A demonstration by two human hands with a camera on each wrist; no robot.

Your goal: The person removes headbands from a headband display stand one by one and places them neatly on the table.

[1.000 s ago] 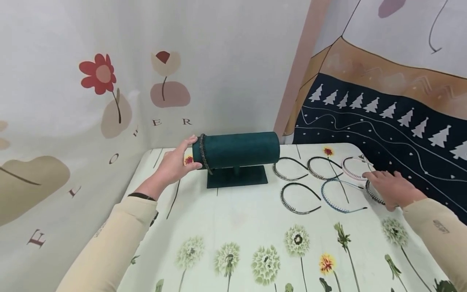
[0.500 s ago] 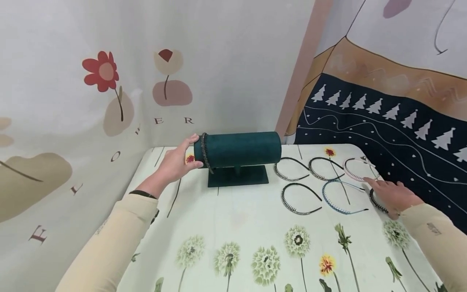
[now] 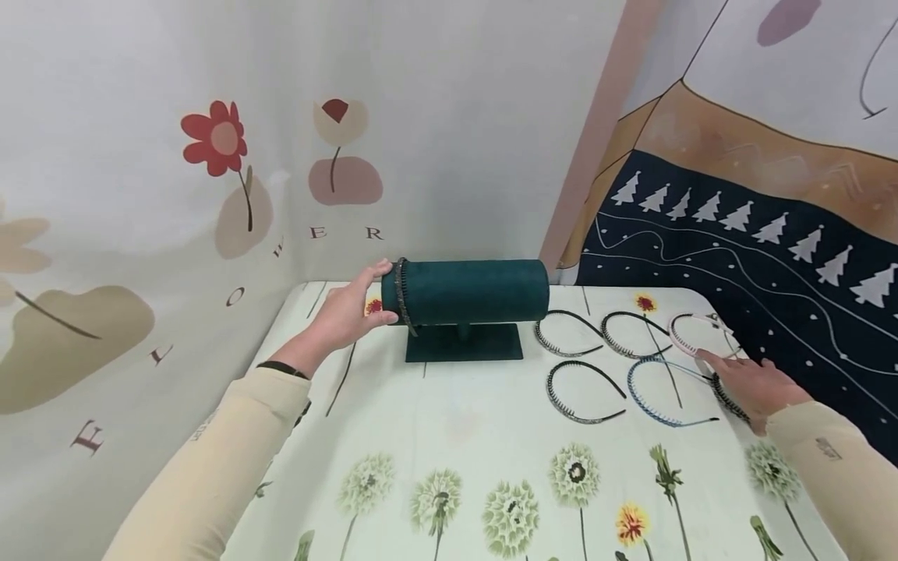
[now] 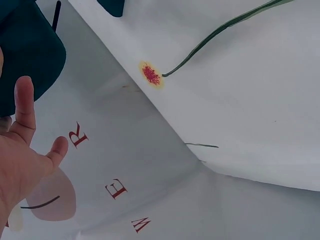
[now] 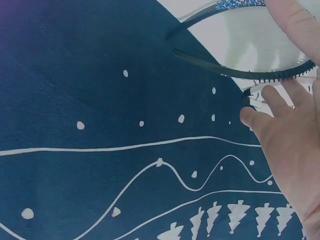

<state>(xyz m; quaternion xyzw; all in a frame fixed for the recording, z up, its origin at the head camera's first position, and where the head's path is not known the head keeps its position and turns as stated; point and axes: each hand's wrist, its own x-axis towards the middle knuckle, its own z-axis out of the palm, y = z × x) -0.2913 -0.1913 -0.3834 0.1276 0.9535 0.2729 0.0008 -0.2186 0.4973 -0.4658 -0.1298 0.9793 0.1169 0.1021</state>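
Note:
The left hand (image 3: 348, 313) grips the left end of a dark green velvet display stand (image 3: 484, 292), thumb in front and fingers over the top. A dark toothed headband (image 3: 401, 290) hangs over the roll beside that hand. In the left wrist view, part of the hand (image 4: 22, 160) shows against the green roll (image 4: 42, 65). At the right, the right hand (image 3: 761, 389) reaches over a black toothed headband (image 3: 728, 397) with fingers extended. The right wrist view shows this headband (image 5: 250, 75) passing between thumb and fingers, with blue-silver glitter on its band.
Nearby on the flower-print tablecloth (image 3: 459, 421) lie a pink headband (image 3: 677, 335), a blue headband (image 3: 641, 397) and several dark headbands (image 3: 561, 405). A printed curtain (image 3: 456, 140) hangs behind the table; a navy tree-print cloth (image 3: 701, 249) borders its right side.
The head view has shifted slightly, moving the scene right and a little down. The right hand has edged left over the headbands; the left hand stays on the stand's end.

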